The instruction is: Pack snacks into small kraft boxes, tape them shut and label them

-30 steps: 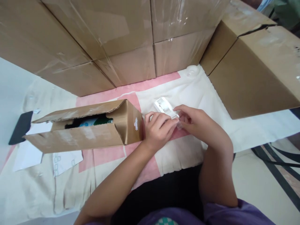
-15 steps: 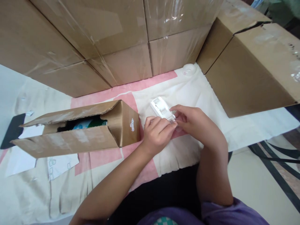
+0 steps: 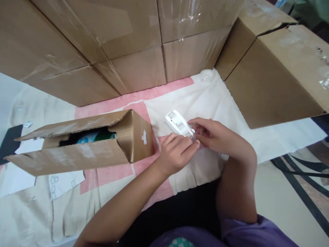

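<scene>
A white tape dispenser (image 3: 179,122) lies tilted on the cloth-covered surface between my two hands. My left hand (image 3: 177,151) has its fingers curled against the near end of the dispenser. From the other side, my right hand (image 3: 209,133) reaches that same end, thumb and fingers pinched together. Something clear and glossy, like a piece of tape (image 3: 192,136), shows at the fingertips of both hands; how far it reaches is hidden by the fingers.
An opened long cardboard box (image 3: 102,151) with a green and blue item inside stands to the left. Large taped cartons (image 3: 133,73) line the back, and another carton (image 3: 275,82) stands at right. Paper pieces (image 3: 66,183) and a dark flat object (image 3: 10,142) lie far left.
Both hands have shifted slightly right and toward me. The dispenser's near end has shifted a little the same way, still at the fingertips.
</scene>
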